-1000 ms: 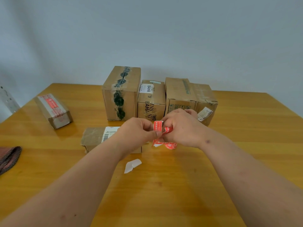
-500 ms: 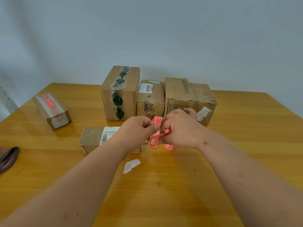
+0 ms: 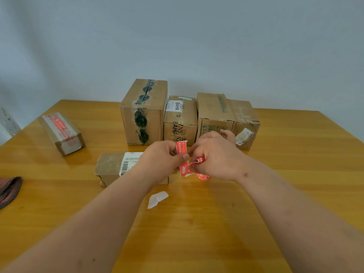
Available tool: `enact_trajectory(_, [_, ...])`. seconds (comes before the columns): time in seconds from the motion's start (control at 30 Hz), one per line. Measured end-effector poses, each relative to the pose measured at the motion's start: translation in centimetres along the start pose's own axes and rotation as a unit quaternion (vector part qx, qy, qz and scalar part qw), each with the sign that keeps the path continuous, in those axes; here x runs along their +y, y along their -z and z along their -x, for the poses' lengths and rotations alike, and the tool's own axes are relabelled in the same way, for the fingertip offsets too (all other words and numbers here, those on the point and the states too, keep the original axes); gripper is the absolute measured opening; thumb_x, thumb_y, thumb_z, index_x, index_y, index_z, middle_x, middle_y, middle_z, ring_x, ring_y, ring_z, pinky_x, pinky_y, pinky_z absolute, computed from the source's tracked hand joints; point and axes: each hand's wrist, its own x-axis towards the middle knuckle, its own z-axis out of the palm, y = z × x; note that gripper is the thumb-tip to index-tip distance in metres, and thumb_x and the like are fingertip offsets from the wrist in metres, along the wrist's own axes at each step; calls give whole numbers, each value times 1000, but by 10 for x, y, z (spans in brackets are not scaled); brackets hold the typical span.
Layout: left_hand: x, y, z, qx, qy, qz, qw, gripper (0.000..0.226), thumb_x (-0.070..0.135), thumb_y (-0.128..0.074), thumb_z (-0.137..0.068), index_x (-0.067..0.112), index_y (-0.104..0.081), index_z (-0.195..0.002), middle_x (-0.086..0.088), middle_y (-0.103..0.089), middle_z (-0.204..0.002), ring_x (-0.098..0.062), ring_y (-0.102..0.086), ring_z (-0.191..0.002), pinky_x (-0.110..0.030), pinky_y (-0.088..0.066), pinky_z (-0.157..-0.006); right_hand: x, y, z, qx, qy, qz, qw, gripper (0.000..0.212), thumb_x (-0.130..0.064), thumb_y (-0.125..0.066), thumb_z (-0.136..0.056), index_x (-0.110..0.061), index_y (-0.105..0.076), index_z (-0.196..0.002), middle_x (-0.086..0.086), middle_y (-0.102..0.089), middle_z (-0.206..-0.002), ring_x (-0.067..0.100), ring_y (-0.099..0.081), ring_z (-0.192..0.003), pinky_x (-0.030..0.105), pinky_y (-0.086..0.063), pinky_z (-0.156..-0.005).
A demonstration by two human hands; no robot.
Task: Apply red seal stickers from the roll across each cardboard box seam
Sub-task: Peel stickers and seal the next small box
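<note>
Landmark: the tall box [image 3: 143,113] with dark blotches on its tape, upright at the back of the desk [image 3: 197,233]. Far left of it, a dark cloth [image 3: 8,191] at the desk edge; nearer, a long flat box [image 3: 62,133] already bearing a red seal along its top. In front of the tall box lies a low box [image 3: 113,167] with a barcode label, partly hidden by the left forearm; a scrap of white backing paper [image 3: 157,199] rests nearer the viewer. Front right of the tall box, both hands meet above the desk: the left hand [image 3: 162,160] pinches an upright red seal sticker [image 3: 182,154] printed with white characters between thumb and fingers; the right hand [image 3: 213,156], fingers curled, grips the crumpled red sticker strip [image 3: 201,168] just beside it. Right of the tall box stand a labelled box [image 3: 181,119], then two more boxes [image 3: 226,115] side by side
</note>
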Motion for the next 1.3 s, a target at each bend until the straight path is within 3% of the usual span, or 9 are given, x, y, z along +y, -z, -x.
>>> enact_trajectory(0.2, [4,7,5,-37,7,0,999,26,42,-74,-79,17,-71,-81,-4,-74,-81,-22,-67,-79,-37,-56,-76,1,1,1,5,-1,-6,1000,20,-48,-65,-80,-31,-66,-69,-20,-55,-89,9,-36,-122,51,-9,-110])
enact_trajectory(0.33, [4,6,4,-26,0,-23,999,11,29,-77,-79,18,-74,-78,-6,-73,-81,-29,-68,-86,-51,-56,-81,0,-3,-1,7,7,-14,1000,26,-55,-63,-76,-33,-73,-81,-21,-60,-94,10,-39,-119,53,-11,-109])
enact_trajectory(0.53, [3,2,2,11,8,-2,1000,12,27,-74,-84,15,-72,-84,-4,-73,-82,-22,-69,-81,-43,-58,-77,-2,3,2,0,7,-9,1000,21,-50,-63,-83,-34,-73,-93,-19,-61,-112,11,-35,-126,50,-5,-111])
enact_trajectory(0.77, [-2,3,-3,32,14,0,999,7,27,-72,-85,21,-70,-84,-3,-73,-81,-21,-69,-82,-50,-56,-81,-1,1,5,8,3,-18,1000,19,-51,-65,-80,-37,-74,-88,-25,-61,-109,6,-32,-124,50,-4,-110])
enact_trajectory(1.03, [-5,8,-5,75,35,31,996,7,27,-71,-86,21,-70,-83,-2,-74,-81,-24,-72,-80,-50,-59,-75,0,5,9,12,3,-42,999,21,-52,-68,-77,-34,-76,-83,-28,-60,-110,3,-32,-125,48,-3,-110])
enact_trajectory(1.2, [-3,17,0,37,40,66,996,6,21,-74,-84,15,-72,-84,-4,-75,-82,-22,-72,-82,-41,-60,-79,-7,19,9,10,3,-42,999,50,-76,-53,-70,-41,-68,-103,-23,-49,-131,11,-26,-131,50,-4,-111])
enact_trajectory(1.3, [0,19,5,-4,32,57,998,6,18,-76,-82,13,-73,-84,-3,-76,-80,-18,-73,-80,-34,-59,-79,-14,22,4,89,-40,-135,986,34,-64,-50,-83,-42,-66,-103,-21,-55,-116,9,-38,-121,44,-15,-106])
